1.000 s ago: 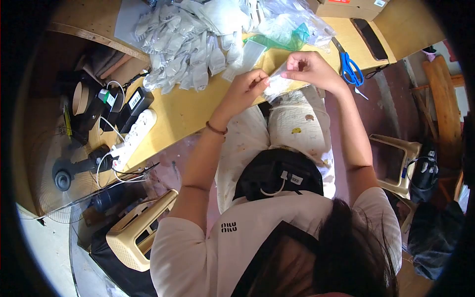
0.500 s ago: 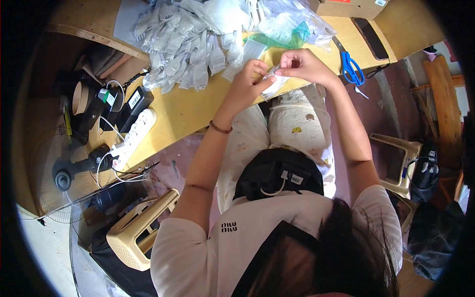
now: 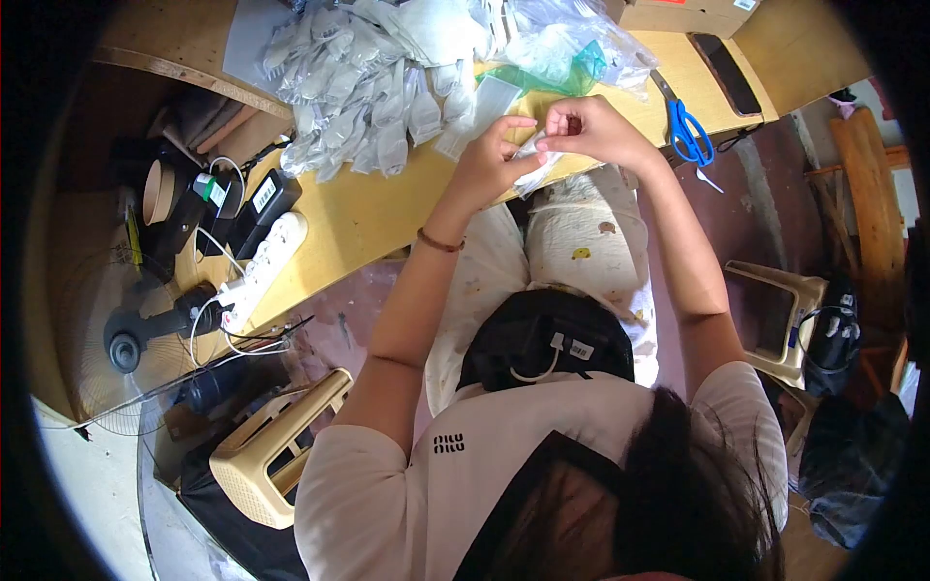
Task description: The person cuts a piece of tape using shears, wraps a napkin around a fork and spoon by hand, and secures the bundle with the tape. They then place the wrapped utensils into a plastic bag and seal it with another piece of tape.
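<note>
Both hands meet at the table's front edge over a small white, clear-plastic packet; its contents are hard to make out. My left hand pinches the packet's left side between thumb and fingers. From the right, my right hand grips its upper end with the fingertips, the other fingers curled. Just beyond the hands lies a flat clear plastic sleeve. To the left of it spreads a big heap of plastic-wrapped white spoons.
Blue-handled scissors and a phone lie on the table at right. Behind are clear and green plastic bags and a cardboard box. A white power strip and fan stand at left.
My left hand has shifted slightly, its index finger lifting and straightening. The packet looks more crumpled between the fingers. My right hand has barely moved.
</note>
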Tool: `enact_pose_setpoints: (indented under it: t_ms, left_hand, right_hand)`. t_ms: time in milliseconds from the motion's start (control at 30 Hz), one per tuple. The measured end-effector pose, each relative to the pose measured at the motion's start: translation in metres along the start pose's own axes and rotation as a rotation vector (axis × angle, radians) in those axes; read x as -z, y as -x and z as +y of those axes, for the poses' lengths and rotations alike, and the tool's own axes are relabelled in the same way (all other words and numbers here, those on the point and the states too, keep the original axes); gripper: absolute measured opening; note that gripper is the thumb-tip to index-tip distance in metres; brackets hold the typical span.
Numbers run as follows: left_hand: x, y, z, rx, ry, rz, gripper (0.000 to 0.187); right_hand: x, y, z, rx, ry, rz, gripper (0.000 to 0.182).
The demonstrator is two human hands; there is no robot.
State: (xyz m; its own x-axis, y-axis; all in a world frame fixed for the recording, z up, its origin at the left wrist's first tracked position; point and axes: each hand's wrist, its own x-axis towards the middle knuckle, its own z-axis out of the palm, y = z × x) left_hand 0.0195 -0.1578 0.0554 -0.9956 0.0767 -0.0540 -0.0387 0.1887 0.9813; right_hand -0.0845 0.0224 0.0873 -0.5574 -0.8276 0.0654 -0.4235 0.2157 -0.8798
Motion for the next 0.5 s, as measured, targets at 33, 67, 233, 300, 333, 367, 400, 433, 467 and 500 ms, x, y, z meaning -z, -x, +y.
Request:
enact_pose_setpoints:
  t_ms: [33,67,233,300,333,367,400,433,467,500]
  left_hand:
    - [-0.001,-0.001,-0.003,-0.011,0.024,0.021,0.047]
    - [-0.002,-0.003,-0.008,-0.023,0.048,0.041,0.048]
    - [-0.003,-0.005,-0.014,-0.030,0.054,0.069,0.051]
    - [-0.004,-0.005,-0.012,-0.030,0.030,0.087,0.051]
    - [-0.004,-0.005,-0.011,-0.027,0.021,0.086,0.051]
    - [-0.004,-0.004,-0.009,-0.025,0.013,0.085,0.051]
    - [-0.004,-0.003,-0.008,-0.023,0.004,0.084,0.051]
    - [-0.004,-0.002,-0.007,-0.017,0.015,0.079,0.052]
    - [-0.004,-0.001,-0.006,-0.012,0.025,0.074,0.052]
    - [-0.004,-0.001,-0.006,-0.007,0.036,0.069,0.052]
  right_hand:
    - [-0.001,0.000,-0.001,-0.009,0.023,0.013,0.019]
    - [-0.002,0.000,-0.002,-0.018,0.047,0.027,0.019]
    - [-0.003,-0.001,-0.008,-0.033,0.193,0.067,0.023]
    - [-0.003,-0.002,-0.003,-0.013,0.277,0.082,0.026]
    - [-0.003,-0.002,-0.004,-0.028,0.290,0.128,0.029]
    - [-0.002,-0.001,-0.005,-0.043,0.304,0.174,0.032]
    - [-0.001,-0.001,-0.005,-0.058,0.317,0.220,0.035]
    - [0.001,0.000,-0.005,-0.066,0.315,0.227,0.036]
    - [0.003,0.000,-0.003,-0.074,0.313,0.235,0.037]
    - [0.006,0.001,-0.002,-0.081,0.311,0.242,0.038]
